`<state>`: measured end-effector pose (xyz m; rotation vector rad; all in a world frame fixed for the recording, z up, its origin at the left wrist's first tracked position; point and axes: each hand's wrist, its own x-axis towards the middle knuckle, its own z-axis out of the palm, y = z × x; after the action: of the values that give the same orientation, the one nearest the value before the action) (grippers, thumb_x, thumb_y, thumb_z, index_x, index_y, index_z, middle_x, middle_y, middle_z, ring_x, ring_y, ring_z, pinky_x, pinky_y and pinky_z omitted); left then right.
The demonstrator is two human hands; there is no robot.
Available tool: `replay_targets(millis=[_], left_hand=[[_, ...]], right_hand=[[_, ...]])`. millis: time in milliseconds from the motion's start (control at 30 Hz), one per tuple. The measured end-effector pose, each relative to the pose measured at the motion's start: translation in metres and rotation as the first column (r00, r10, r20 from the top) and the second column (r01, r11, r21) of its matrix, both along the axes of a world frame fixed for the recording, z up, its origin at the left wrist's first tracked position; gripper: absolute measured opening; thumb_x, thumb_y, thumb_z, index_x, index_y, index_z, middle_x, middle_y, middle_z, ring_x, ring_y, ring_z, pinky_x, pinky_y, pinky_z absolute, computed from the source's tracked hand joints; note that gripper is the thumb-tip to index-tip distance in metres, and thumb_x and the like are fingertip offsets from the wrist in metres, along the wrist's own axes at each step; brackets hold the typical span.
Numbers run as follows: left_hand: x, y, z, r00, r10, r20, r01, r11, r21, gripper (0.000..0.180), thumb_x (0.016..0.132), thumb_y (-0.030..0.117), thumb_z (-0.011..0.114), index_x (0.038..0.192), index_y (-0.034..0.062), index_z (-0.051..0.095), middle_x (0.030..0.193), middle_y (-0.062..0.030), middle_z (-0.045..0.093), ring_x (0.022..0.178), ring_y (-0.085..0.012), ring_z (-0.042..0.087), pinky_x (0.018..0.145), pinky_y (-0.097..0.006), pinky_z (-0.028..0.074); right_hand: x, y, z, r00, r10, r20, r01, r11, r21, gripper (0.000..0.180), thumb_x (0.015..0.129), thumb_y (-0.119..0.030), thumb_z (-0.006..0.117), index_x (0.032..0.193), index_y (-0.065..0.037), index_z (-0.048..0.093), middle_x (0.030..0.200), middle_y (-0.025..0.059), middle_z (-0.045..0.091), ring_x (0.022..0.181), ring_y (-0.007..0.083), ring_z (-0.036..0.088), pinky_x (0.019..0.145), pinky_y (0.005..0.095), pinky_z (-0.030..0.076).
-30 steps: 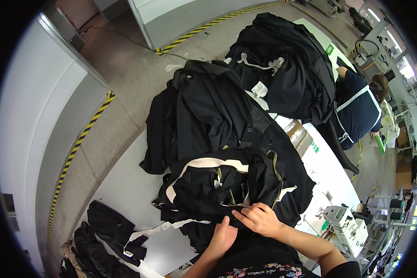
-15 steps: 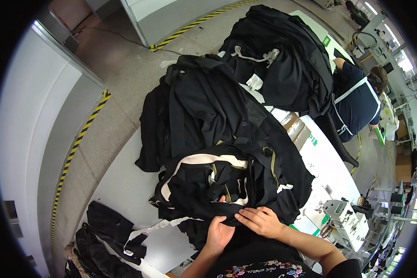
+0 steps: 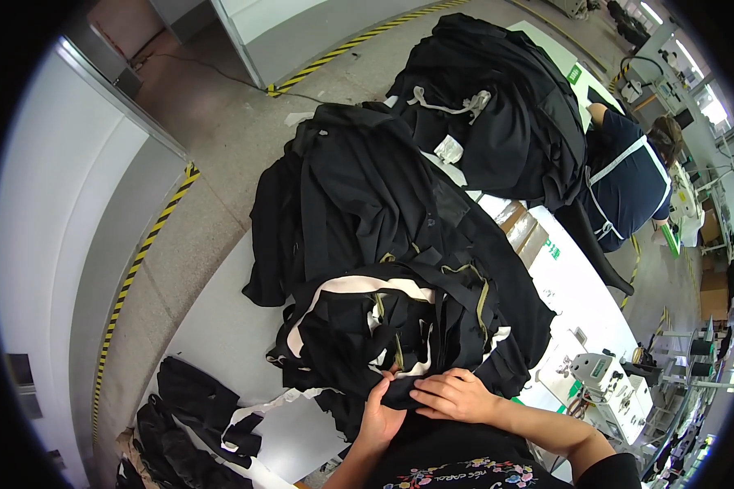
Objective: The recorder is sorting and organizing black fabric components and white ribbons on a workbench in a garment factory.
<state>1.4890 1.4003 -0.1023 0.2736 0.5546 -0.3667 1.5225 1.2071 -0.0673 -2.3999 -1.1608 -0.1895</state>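
Observation:
A black garment (image 3: 326, 367) lies bunched in front of me, its opening lined by a white waistband strip (image 3: 347, 284). Inside it show yellowish zipper tape (image 3: 399, 352) and white scraps of lining. At the near edge of the garment, my left hand (image 3: 381, 414) grips the black fabric, thumb up and fingers partly hidden behind the cloth. Beside it, my right hand (image 3: 457, 396) lies over the same edge with its fingers bent and pressed together on the cloth. Only a small gap parts the two hands.
Black garments (image 3: 359, 187) are heaped beyond, with another pile (image 3: 497, 106) farther back. Black pieces (image 3: 196, 407) lie at the lower left. A white sewing machine (image 3: 607, 391) stands at the right. A person (image 3: 632, 183) in dark clothes works at the far right.
The near edge of the garment has shifted slightly under my hands, and more of the white and zipper parts inside shows. Both hands stay close together on that edge.

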Motion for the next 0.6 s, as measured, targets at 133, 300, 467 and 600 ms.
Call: replay_targets(millis=[133, 300, 467, 600], left_hand=[[-0.005, 0.006, 0.017, 0.999, 0.022, -0.041, -0.025, 0.997, -0.074, 0.016, 0.098, 0.021, 0.049, 0.104, 0.0103, 0.058, 0.115, -0.0034, 0.062, 0.114, -0.019, 0.056, 0.106, -0.038, 0.038], [-0.017, 0.015, 0.029, 0.987, -0.043, -0.155, 0.013, 0.982, -0.188, 0.023, 0.097, 0.023, 0.05, 0.109, 0.009, 0.063, 0.12, -0.0059, 0.064, 0.118, -0.0196, 0.057, 0.109, -0.04, 0.037], [-0.018, 0.01, 0.048, 0.995, -0.007, -0.101, -0.004, 0.994, -0.111, 0.02, 0.094, 0.021, 0.052, 0.107, 0.009, 0.063, 0.119, -0.0051, 0.064, 0.115, -0.0187, 0.058, 0.109, -0.039, 0.037], [-0.005, 0.001, 0.072, 0.966, 0.12, -0.23, -0.162, 0.972, -0.171, 0.019, 0.088, 0.01, 0.056, 0.104, 0.0046, 0.063, 0.112, -0.0039, 0.067, 0.11, -0.0185, 0.06, 0.111, -0.039, 0.035]], right_hand=[[0.014, 0.013, 0.024, 0.992, -0.046, -0.118, 0.035, 0.995, -0.094, 0.076, 0.072, -0.032, 0.078, 0.138, -0.011, 0.048, 0.134, 0.0041, 0.055, 0.116, 0.0176, 0.056, 0.096, 0.0322, 0.037], [0.014, 0.018, 0.017, 0.997, -0.082, 0.008, 0.082, 0.995, -0.052, 0.046, 0.079, -0.015, 0.064, 0.125, -0.011, 0.059, 0.11, 0.0002, 0.063, 0.113, 0.0155, 0.058, 0.1, 0.0349, 0.037], [0.017, 0.014, 0.025, 0.998, -0.022, -0.057, 0.024, 0.999, 0.037, 0.032, 0.081, -0.014, 0.058, 0.113, -0.01, 0.064, 0.086, 0.0014, 0.059, 0.09, 0.0178, 0.064, 0.098, 0.035, 0.046], [0.013, 0.005, 0.05, 0.998, -0.002, -0.062, 0.003, 1.0, 0.025, 0.027, 0.076, -0.012, 0.06, 0.102, -0.009, 0.066, 0.081, 0.003, 0.058, 0.079, 0.0184, 0.064, 0.08, 0.0309, 0.054]])
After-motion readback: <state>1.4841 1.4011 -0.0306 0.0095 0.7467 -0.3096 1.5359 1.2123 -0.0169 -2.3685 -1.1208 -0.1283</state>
